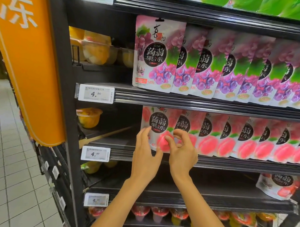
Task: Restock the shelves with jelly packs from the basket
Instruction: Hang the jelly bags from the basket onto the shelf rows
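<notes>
The left hand (146,151) lies against the left edge of the front peach jelly pack (158,120), its fingers fairly straight and pointing up, the thumb resting across the pack's lower front. The right hand (182,153) is just beside it, fingers curled in a loose hook over the pack's right side with the thumb tip against the printed peach (whether it actually pinches the pack cannot be told).

That pack stands upright at the left end of a row of peach packs (248,141), which overlap one another rightward along the middle shelf (230,163). A white price tag (95,153) reading 4.90 is clipped to the shelf's front rail, left of the hands.

One shelf up, a matching row of purple grape packs (217,64) stands the same way. One shelf down, a single red-and-white pack (277,186) lies tilted at the far right. To the left of the peach row sits a yellow fruit cup (88,117). An orange sign (27,55) hangs at the shelf unit's left end, above a pale tiled floor (8,158).
</notes>
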`<control>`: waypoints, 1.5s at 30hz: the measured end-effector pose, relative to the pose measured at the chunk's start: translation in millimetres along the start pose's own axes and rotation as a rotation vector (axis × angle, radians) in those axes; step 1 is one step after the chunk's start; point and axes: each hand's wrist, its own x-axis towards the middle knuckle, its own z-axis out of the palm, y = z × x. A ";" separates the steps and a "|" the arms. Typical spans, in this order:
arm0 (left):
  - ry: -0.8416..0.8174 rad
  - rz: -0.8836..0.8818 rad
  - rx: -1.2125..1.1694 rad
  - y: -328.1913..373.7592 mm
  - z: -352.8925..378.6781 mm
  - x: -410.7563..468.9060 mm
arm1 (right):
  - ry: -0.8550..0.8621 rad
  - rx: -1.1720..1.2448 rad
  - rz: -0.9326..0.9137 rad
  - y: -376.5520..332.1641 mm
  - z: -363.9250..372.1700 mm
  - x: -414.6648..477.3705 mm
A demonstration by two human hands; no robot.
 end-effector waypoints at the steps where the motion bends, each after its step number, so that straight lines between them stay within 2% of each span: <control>1: 0.004 0.002 0.017 -0.9 0.9 0.3 | 0.006 0.000 -0.019 1.4 1.0 -0.1; 8: -0.045 0.008 0.115 -10.0 4.3 -3.3 | 0.031 -0.103 -0.115 14.9 -2.8 -3.3; 16: 0.014 0.054 -0.013 -13.7 4.0 -11.6 | 0.100 -0.162 -0.143 30.5 -16.1 -3.9; 21: 0.067 0.103 -0.150 -16.8 9.0 -30.7 | 0.105 -0.077 -0.103 58.0 -29.2 -27.0; 23: 0.031 0.081 -0.187 -24.6 15.6 -45.0 | 0.066 -0.045 -0.069 79.1 -39.8 -46.5; 26: -0.074 -0.036 -0.202 -45.5 32.9 -76.3 | -0.089 -0.118 0.059 124.4 -63.1 -86.5; 30: -0.217 -0.289 -0.205 -90.6 74.4 -137.6 | -0.366 -0.205 0.339 207.5 -107.6 -147.8; 37: -0.288 -0.768 -0.091 -159.3 162.3 -289.9 | -0.864 -0.297 0.739 351.6 -177.8 -237.3; 40: -0.367 -0.870 -0.047 -192.7 193.5 -357.3 | -0.924 -0.281 0.870 400.7 -197.4 -275.0; 45: -0.394 -0.970 0.034 -248.5 231.3 -457.1 | -0.964 -0.308 0.891 473.7 -208.6 -340.3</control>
